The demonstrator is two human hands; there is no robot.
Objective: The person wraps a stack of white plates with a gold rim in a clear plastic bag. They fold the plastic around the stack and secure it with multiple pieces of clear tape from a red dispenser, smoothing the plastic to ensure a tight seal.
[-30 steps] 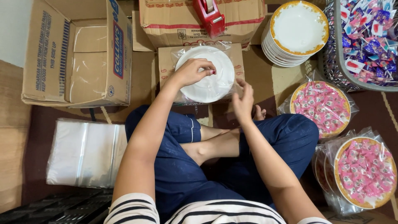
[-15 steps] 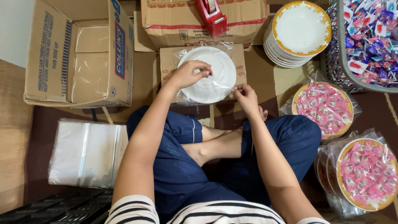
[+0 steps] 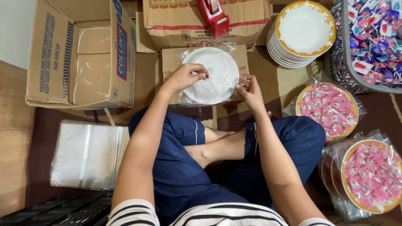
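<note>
You sit cross-legged on the floor, seen from above. Right in front of your knees, a white plate (image 3: 215, 75) lies inside a clear plastic bag (image 3: 197, 98) on a small flattened cardboard piece (image 3: 240, 54). Your left hand (image 3: 186, 76) rests on the plate's left side, fingers curled and pinching the plastic film against it. Your right hand (image 3: 248, 90) is at the plate's lower right edge, fingertips closed on the edge of the bag.

Just beyond the plate, a red tape dispenser (image 3: 214, 16) stands on a closed cardboard box (image 3: 176, 25). To your left, a large open cardboard box (image 3: 83, 54) lies on its side. Near your left knee, a stack of clear plastic bags (image 3: 86, 155) lies flat on the floor.

To the upper right, a stack of white plates with gold rims (image 3: 303, 33) sits beside a grey basket (image 3: 349, 67) full of small colourful wrapped sweets. On your right, two bagged plates filled with pink wrapped sweets rest on the floor: one (image 3: 328, 109) near your right knee, the other (image 3: 370, 175) closer to you.
</note>
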